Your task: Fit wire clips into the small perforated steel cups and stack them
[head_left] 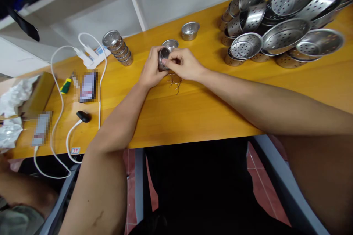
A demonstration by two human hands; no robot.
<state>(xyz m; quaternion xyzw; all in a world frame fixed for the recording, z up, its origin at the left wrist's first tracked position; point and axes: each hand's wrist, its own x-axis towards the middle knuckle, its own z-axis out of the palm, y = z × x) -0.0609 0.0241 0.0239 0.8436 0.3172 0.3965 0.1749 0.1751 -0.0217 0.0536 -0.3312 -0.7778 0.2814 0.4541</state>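
Note:
A small perforated metal cup (163, 58) is tilted on its side in my left hand (151, 67), whose fingers and thumb wrap round it. At the cup's rim, my right hand (183, 64) is closed in a pinch, thumb at the opening; what it pinches, if anything, is hidden. Below the hands, several thin bent wire pieces (175, 82) lie on the wooden table (171, 117). Just behind the hands stands another metal cup (171, 44), partly covered by them. A third small cup (190, 31) stands farther back, to the right.
Stacked perforated cups (118, 47) stand left of my hands. Many larger perforated metal containers (286, 38) crowd the right. Toward the left are a power strip (93, 58), white cables, phones (88, 86), a yellow-green tool (66, 86) and a black mouse-like object (83, 116). Another person's leg shows lower left.

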